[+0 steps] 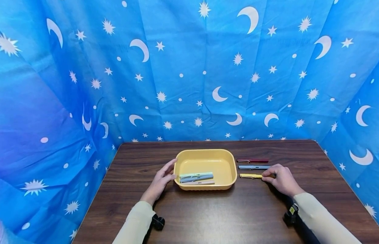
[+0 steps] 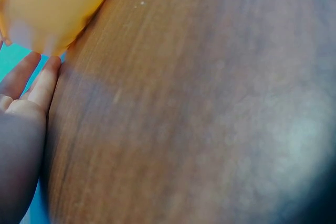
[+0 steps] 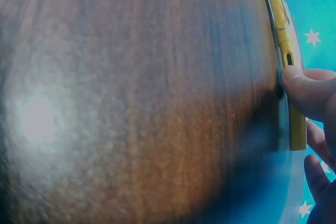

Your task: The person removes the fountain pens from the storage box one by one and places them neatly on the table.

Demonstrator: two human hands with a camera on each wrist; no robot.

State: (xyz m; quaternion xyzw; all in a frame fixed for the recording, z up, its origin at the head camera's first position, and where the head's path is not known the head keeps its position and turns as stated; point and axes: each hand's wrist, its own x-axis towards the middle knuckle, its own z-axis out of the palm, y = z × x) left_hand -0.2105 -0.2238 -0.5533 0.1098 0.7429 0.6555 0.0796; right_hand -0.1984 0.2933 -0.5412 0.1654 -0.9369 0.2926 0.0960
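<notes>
My right hand [image 1: 282,179] pinches a yellow pen [image 1: 248,176] near its plain end, between thumb and fingers. In the right wrist view the yellow pen [image 3: 281,19] shows its wire clip and a small dark window, with the thumb pressed just below that. My left hand [image 1: 160,183] touches the left side of a yellow tray [image 1: 229,184], its fingers extended along the outer wall. Inside the tray, at the front left, lie a pale green pen [image 1: 192,175], a blue-grey pen [image 1: 201,178] and a pale pinkish pen [image 1: 204,182].
Right of the tray, a dark red pen [image 1: 256,160] and a light blue pen [image 1: 250,167] lie parallel behind the yellow one. All rest on a dark wood table [image 1: 201,217]. A blue curtain [image 1: 189,67] with moons and stars hangs behind it and at both sides.
</notes>
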